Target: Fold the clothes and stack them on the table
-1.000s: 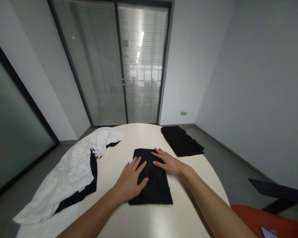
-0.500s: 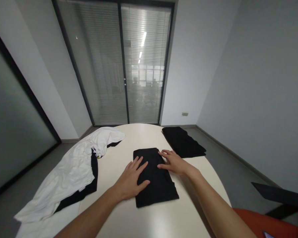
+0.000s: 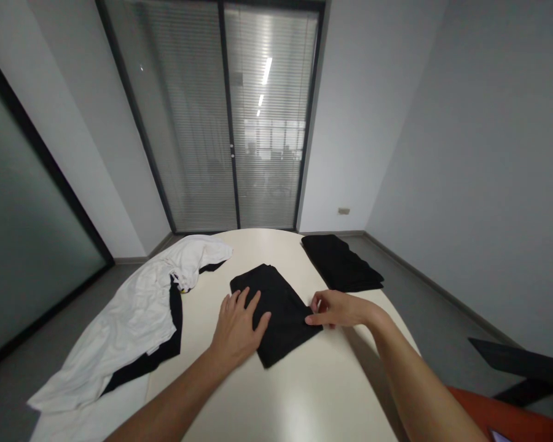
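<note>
A folded black garment (image 3: 276,301) lies flat on the pale table (image 3: 258,245), turned at an angle in front of me. My left hand (image 3: 239,322) rests on its left side with the fingers spread. At the garment's right corner, my right hand (image 3: 334,308) has its thumb on top and the fingers curled at the edge, pinching the cloth. The exact kind of garment does not show.
Another folded black garment (image 3: 341,264) lies at the table's right far edge. White clothing (image 3: 138,301) is heaped along the left edge over black cloth (image 3: 175,319). An orange chair (image 3: 498,411) stands at the lower right.
The folded black garment has turned counterclockwise, its far end swinging left. My right hand has moved from lying spread on its right side to gripping its right corner; my left hand shifted slightly left.
</note>
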A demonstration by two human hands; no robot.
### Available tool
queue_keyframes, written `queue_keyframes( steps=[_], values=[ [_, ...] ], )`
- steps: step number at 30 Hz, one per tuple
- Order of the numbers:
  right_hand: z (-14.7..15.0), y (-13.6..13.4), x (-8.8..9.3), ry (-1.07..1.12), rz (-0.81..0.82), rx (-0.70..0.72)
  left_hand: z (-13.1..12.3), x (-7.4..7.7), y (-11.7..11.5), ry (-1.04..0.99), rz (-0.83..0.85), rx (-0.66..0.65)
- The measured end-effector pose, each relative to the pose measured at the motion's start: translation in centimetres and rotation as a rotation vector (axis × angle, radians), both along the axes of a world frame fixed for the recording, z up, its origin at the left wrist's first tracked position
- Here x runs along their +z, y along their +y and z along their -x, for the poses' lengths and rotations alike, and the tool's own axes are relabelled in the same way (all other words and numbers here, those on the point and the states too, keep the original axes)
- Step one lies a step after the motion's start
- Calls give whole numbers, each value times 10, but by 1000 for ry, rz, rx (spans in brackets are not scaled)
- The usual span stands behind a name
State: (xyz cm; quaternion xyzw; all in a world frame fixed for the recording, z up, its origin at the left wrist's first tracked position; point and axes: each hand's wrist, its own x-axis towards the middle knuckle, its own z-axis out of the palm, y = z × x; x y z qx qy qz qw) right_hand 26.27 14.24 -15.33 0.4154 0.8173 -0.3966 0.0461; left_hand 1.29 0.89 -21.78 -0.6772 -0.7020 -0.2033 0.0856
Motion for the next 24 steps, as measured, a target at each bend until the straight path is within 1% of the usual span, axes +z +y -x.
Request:
queue_keyframes(
  steps=[2, 4, 6, 8, 12, 14, 17, 19, 21, 24],
  values=[
    [-2, 2, -3, 19, 121, -17, 1, 5, -2, 4, -16, -53],
    [-4, 4, -7, 58, 226, -69, 3, 8, -2, -8, -24, -112],
    [-5, 7, -12, 123, 273, -119, 6, 7, 1, -40, -41, -152],
    [-6, 14, -18, 194, 235, -144, 10, 2, 6, -79, -77, -143],
    [-5, 32, -34, 333, 20, -161, 19, -7, 15, -118, -106, -5],
    [-2, 39, -41, 372, -65, -195, 21, -6, 16, -97, -76, 59],
    [5, 42, -49, 340, -159, -286, 24, 4, 13, -44, -33, 123],
    [9, 41, -51, 311, -219, -336, 26, 11, 11, -33, 2, 130],
    [12, 42, -54, 329, -237, -332, 31, 14, 12, -43, 16, 120],
    [14, 45, -56, 407, -159, -264, 40, 8, 17, -130, -51, 52]
  ],
)
